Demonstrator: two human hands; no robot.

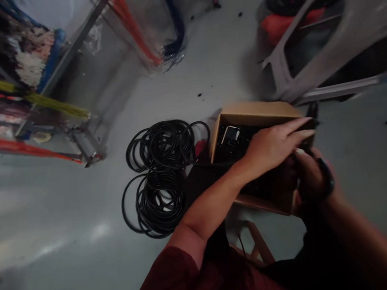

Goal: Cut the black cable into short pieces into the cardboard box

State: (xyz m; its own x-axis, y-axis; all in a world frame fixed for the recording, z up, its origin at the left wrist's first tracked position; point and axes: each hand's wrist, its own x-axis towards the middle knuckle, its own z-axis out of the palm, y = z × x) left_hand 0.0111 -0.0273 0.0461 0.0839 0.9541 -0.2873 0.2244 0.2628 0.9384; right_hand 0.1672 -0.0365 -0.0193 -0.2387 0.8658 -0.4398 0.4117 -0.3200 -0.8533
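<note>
My left hand (272, 144) reaches across an open cardboard box (260, 108), its visible fingers stretched to the right and slightly apart. Its thumb and palm side are hidden. Close against those fingertips, my right hand (311, 169) is closed, with a dark band (326, 177) on its wrist. Whatever it grips is dark and blurred. A black piece (312, 111) sticks up beyond the fingers; I cannot make out its kind. Inside the box lie dark items, among them a small black piece with a shiny pale edge (232, 134).
Coils of black cable (164, 143) lie left of the box. A grey plastic chair (292, 81) lies or stands at the upper right. Metal racks (72, 49) with coloured strands occupy the upper left. A wooden stool leg (259, 242) shows below the box.
</note>
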